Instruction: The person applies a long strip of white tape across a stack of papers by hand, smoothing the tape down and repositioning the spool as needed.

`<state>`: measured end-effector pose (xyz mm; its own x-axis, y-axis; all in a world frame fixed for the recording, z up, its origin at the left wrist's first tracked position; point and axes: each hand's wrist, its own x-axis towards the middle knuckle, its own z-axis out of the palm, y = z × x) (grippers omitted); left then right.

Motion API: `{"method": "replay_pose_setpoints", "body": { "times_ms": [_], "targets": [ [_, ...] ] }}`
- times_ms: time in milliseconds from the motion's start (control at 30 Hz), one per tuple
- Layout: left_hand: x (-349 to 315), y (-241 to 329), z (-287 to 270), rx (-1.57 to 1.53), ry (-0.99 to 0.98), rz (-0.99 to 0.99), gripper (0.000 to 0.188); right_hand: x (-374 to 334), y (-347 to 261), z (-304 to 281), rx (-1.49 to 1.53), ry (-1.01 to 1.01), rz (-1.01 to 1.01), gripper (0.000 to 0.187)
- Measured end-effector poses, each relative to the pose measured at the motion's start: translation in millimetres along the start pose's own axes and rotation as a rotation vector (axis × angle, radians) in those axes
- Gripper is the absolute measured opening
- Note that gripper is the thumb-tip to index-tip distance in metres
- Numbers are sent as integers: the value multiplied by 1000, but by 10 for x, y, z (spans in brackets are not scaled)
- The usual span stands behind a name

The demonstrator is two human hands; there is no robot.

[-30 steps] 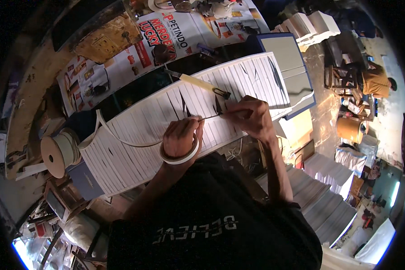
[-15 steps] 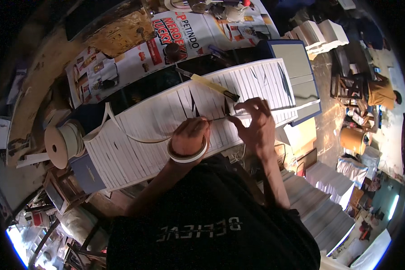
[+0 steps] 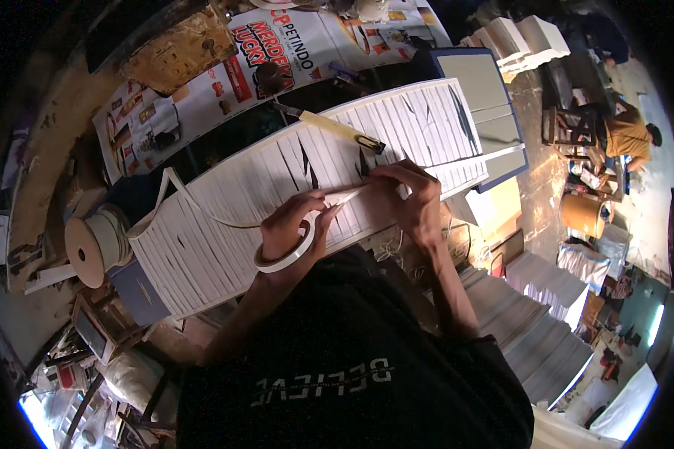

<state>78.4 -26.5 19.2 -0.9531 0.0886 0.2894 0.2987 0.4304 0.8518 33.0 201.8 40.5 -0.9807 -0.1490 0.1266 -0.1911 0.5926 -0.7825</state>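
Note:
A long row of white page blocks [image 3: 225, 191] packed side by side lies before me. My left hand [image 3: 296, 219] pinches a narrow pale ribbon [image 3: 348, 196] above the row's near edge, with a white tape roll [image 3: 283, 262] hung round its wrist. Close by on the right, my right hand [image 3: 412, 200] has its fingers closed on the same strip; the fingertips are partly hidden. A white strip runs on from there to the right, across a grey-and-blue board. Just beyond my hands a yellow cutter knife [image 3: 337, 131] rests on the row.
At the left end stands a ribbon spool [image 3: 84, 252], its ribbon looping over the row. Blue board [image 3: 494, 123] lies under the right end. Printed banner sheet [image 3: 202, 90] covers the far table. Stacked sheets [image 3: 524, 329] stand at lower right; a person [image 3: 627, 138] sits farther right.
My hands have come closer together; the right hand's spread fingers have closed on the strip. The left hand has turned and shifted left, and the whole view has shifted slightly.

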Motion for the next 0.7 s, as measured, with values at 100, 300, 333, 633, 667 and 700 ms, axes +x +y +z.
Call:
{"method": "replay_pose_setpoints", "body": {
  "times_ms": [100,300,333,633,667,700],
  "targets": [
    [3,-22,-19,43,31,-51,18,-4,-18,-34,4,-14,34,29],
    [22,22,2,84,35,-55,13,14,-42,-32,-24,-23,9,30],
    [18,29,-1,125,18,-45,13,20,-51,-31,-25,-17,2,30],
    [-2,-23,52,210,16,12,13,-14,-7,32,-61,-4,-3,23],
    [-1,-28,49,221,19,42,13,-46,-39,56,-59,-5,-7,23],
    [32,15,16,232,8,52,14,-69,-114,106,-18,-10,-17,24]
  ]
}}
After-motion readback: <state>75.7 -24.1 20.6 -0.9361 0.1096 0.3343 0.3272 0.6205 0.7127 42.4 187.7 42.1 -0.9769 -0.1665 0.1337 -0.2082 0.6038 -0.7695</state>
